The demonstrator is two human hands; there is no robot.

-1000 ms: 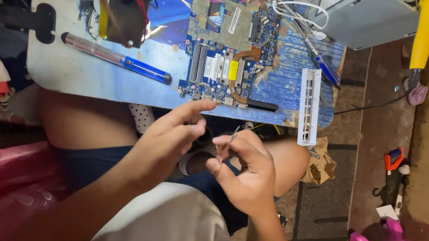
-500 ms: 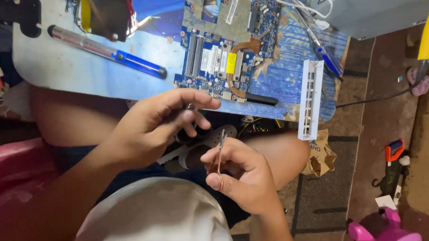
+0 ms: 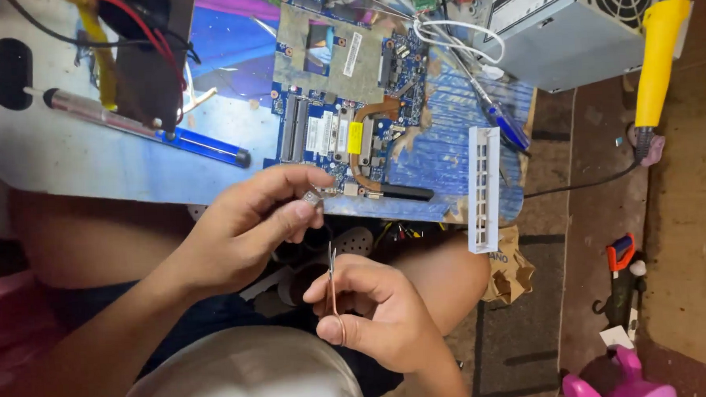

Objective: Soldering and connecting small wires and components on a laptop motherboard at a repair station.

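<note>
**Head view: small part and tweezers held over lap**

Left hand point(image 3: 247, 227) pinches a small square grey metal component point(image 3: 312, 198) between thumb and fingertips, just at the near edge of the blue laptop circuit board point(image 3: 342, 119). Right hand point(image 3: 374, 313) grips thin metal tweezers point(image 3: 333, 279), tips up, below the component and apart from it. Board lies on the pale tabletop point(image 3: 65, 155); a white slotted plastic bracket point(image 3: 483, 189) lies at the tabletop's right edge.
</note>
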